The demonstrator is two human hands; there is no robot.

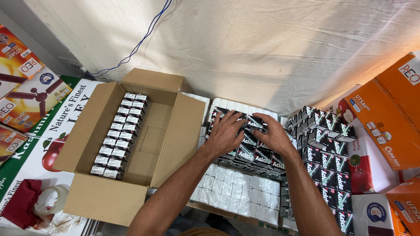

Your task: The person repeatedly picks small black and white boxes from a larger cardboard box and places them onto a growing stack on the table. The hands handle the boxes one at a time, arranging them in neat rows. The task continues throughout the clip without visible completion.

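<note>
1. The black small cartons [256, 150] lie in a tight block on top of a layer of white cartons [236, 192], just right of the open cardboard box [100, 199]. Both hands rest on the far end of that block.
2. The left hand [225, 133] lies palm down, fingers [234, 119] spread and curled over the top row; the right hand [273, 133] mirrors it, its fingers [262, 118] bent over the neighbouring cartons. Neither is closed round a single carton; together they press on a group from both sides.
3. To do this well, I judge the hands should squeeze inward evenly, so a whole row lifts as one unit without the middle pieces dropping out.
4. Keeping the row level and in the same orientation as the two columns [119, 133] already standing against the box's left wall should let it slot in beside them.
5. The bare box floor [151, 140] to the right of those columns has room.
6. Further out, more black cartons are stacked at the right [326, 148], near orange boxes [393, 118]; a tape roll [50, 199] lies at lower left.
</note>
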